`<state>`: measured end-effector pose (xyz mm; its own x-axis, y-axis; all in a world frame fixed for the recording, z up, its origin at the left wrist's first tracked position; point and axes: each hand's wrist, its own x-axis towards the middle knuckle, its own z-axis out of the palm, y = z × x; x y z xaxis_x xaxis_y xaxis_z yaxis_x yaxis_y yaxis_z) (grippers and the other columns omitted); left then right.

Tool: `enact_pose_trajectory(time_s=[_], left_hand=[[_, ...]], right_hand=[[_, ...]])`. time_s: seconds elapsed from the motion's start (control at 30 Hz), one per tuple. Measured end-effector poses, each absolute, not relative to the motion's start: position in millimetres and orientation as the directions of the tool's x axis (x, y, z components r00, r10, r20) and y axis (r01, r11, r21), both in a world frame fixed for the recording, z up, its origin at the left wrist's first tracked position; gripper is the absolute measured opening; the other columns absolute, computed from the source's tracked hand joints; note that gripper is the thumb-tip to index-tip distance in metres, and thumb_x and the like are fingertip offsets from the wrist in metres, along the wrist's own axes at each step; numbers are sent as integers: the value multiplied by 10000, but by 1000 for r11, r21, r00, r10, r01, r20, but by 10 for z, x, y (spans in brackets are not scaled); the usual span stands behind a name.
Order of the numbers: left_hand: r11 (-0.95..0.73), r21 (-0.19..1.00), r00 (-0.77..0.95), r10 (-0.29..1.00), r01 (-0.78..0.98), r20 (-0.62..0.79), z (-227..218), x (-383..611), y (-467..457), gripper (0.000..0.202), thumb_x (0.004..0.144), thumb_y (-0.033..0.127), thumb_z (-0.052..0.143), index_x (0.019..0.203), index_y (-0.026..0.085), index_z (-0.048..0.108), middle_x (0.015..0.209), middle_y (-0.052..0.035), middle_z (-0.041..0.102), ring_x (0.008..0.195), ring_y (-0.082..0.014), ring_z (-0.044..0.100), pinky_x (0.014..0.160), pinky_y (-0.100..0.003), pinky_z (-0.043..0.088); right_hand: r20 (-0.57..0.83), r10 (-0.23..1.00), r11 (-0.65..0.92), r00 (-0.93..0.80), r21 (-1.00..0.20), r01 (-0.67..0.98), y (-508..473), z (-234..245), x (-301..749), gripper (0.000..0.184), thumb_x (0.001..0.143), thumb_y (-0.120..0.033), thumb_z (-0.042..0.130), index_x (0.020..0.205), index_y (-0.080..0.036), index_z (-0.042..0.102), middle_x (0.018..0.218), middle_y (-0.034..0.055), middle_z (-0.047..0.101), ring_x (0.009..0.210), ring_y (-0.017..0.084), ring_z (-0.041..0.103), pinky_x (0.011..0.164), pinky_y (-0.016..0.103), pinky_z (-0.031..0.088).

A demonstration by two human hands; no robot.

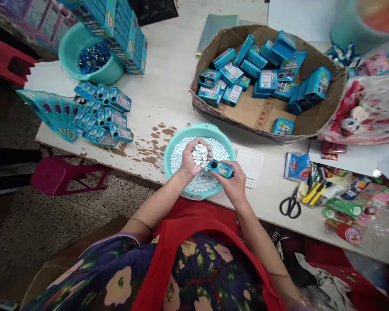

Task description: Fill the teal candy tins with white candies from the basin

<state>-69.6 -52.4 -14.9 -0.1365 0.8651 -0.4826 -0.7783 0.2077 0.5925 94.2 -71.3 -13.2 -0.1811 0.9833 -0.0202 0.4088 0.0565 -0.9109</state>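
Note:
My left hand point(188, 160), palm up and cupped, holds a heap of small white candies point(200, 155) over a turquoise basin point(167, 160). More of the white candies point(203, 183) fill the basin. In my right hand point(236, 181) is a small blue candy box point(225, 169), tilted on its side above the basin's right part. A round dark opening shows at the box's left end, close to the fingers of my left hand. What the box contains cannot be seen.
Right of the basin lies a white scale point(249, 166). Behind it, a cardboard box point(243, 119) holds several blue boxes. Scissors point(291, 203) lie at the right. Small blue boxes point(116, 115) and a turquoise bucket point(115, 73) with dark blue pieces stand at the left.

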Motion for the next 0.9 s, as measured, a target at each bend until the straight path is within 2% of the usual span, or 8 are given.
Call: enact_pose_trajectory(time_s=[0.13, 0.3, 0.47, 0.63, 0.8, 0.9], left_hand=[[103, 693, -263, 877, -713, -401, -20, -592, -547, 333, 729, 498, 667, 795, 184, 575, 729, -20, 636, 627, -146, 657, 536, -243, 519], [15, 750, -365, 867, -661, -339, 0, -576, -501, 289, 731, 418, 700, 809, 180, 555, 675, 17, 597, 567, -116, 635, 567, -243, 520], [16, 765, -391, 853, -644, -346, 43, -543, -461, 275, 751, 387, 707, 746, 177, 530, 673, 27, 598, 540, -101, 614, 538, -229, 492], [26, 804, -429, 835, -594, -343, 89, -522, -454, 277, 760, 376, 702, 707, 170, 525, 575, 38, 560, 508, -105, 595, 510, -216, 451], [37, 811, -438, 827, -584, -353, 159, -547, -443, 263, 725, 362, 722, 778, 176, 543, 645, 33, 600, 546, -106, 603, 524, -217, 450], [27, 839, -447, 837, -544, -317, 205, -563, -438, 229, 749, 338, 704, 794, 180, 544, 596, 40, 588, 539, -102, 589, 542, -214, 450]], right_hand=[[21, 970, 143, -241, -854, 501, -707, -180, 790, 300, 734, -307, 748, 1010, -246, 649, 970, 38, 666, 948, 239, 627, 855, 388, 495], [43, 956, 195, -291, -834, 516, -686, -141, 724, 286, 725, -252, 715, 1000, -232, 643, 964, 41, 657, 950, 245, 617, 860, 386, 483], [30, 961, 164, -275, -861, 481, -664, -103, 708, 273, 728, -276, 718, 987, -238, 639, 962, 38, 658, 946, 241, 626, 856, 385, 487], [28, 970, 139, -242, -880, 455, -655, -107, 704, 274, 725, -312, 739, 969, -235, 642, 936, 33, 659, 923, 239, 634, 835, 386, 497], [39, 970, 141, -241, -893, 427, -612, -101, 661, 267, 732, -325, 737, 971, -246, 649, 933, 35, 671, 910, 245, 643, 817, 396, 505], [34, 970, 134, -240, -901, 413, -588, -56, 649, 273, 729, -331, 741, 973, -245, 657, 942, 38, 679, 924, 249, 644, 841, 406, 503]])
